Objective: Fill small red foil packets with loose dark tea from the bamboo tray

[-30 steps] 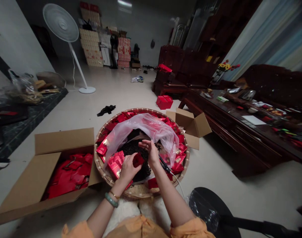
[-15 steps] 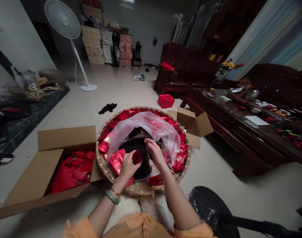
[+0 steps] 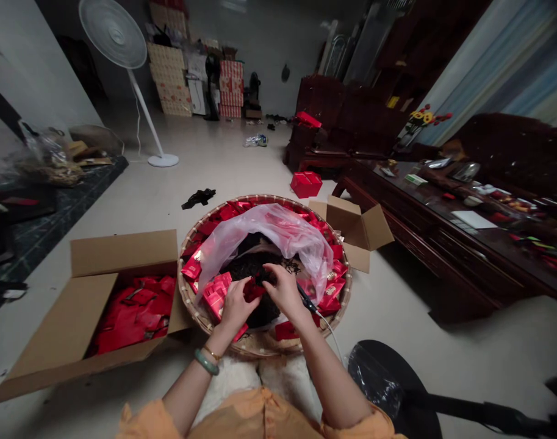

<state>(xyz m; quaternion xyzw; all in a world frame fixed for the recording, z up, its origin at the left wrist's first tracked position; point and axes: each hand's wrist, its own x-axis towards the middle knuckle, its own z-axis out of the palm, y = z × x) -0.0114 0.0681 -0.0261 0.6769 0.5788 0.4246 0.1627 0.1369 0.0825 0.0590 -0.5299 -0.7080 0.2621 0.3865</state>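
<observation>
L hand (image 3: 237, 306) grips a small red packet (image 3: 254, 289), mouth up, over dark loose leaves (image 3: 265, 312) in a clear plastic bag (image 3: 278, 225). R hand (image 3: 285, 294) has fingertips at the packet's top; can't tell if they pinch anything. Bag sits in a round woven basket (image 3: 346, 294), w/ red packets around it. Black corded tool (image 3: 307, 300) just beside R hand. Open cardboard box (image 3: 53, 329) of red packets L of basket.
</observation>
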